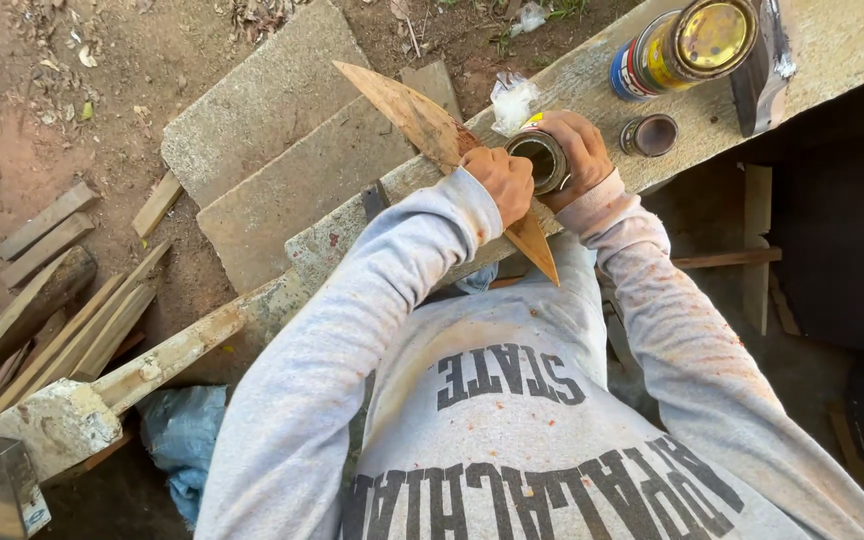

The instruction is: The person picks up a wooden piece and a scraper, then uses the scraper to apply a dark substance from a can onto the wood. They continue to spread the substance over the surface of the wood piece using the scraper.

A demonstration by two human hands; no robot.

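Note:
My left hand [500, 182] is closed with its fingers curled, resting on a long pointed piece of reddish-brown wood [422, 115] that lies across the stone ledge [592, 75]. My right hand [577, 150] wraps around a small open tin can [539, 157] standing on the ledge right beside the left hand. Whether the left hand grips a small tool or the wood itself is hidden by the fingers. Both grey sleeves are flecked with orange-brown stains.
A bigger tin [687, 42] with a yellow lid stands at the ledge's far end, a small round lid [650, 134] beside it and a dark brush-like tool [762, 70] nearby. A crumpled plastic scrap [512, 100] lies behind the can. Concrete slabs [272, 130] and wooden offcuts [62, 320] cover the dirt ground at left.

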